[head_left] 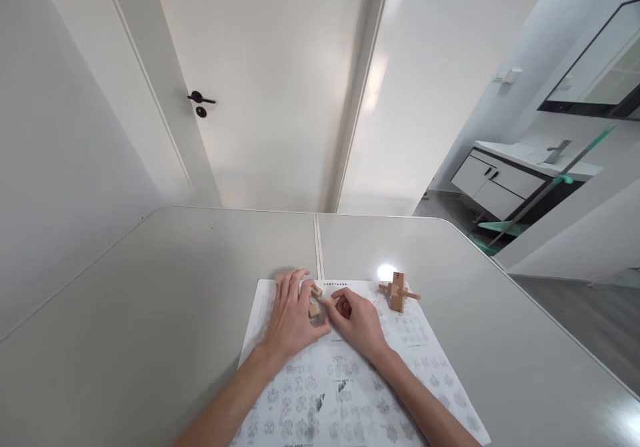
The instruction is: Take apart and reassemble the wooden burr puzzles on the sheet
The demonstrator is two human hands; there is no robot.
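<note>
My left hand [293, 314] rests on a printed paper sheet [350, 387], its fingers curled over small wooden puzzle pieces [315, 300]. Beside it, my right hand [357, 319] pinches one of those wooden pieces at its fingertips, touching the left hand's pieces. A partly assembled wooden cross-shaped puzzle [399, 292] stands on the sheet just right of my right hand, untouched.
The sheet lies on a grey table [150, 314] with a seam down its middle. Behind the table is a white door with a black handle [201, 99]. To the right, a doorway shows a vanity cabinet [500, 184] and a green mop [560, 184].
</note>
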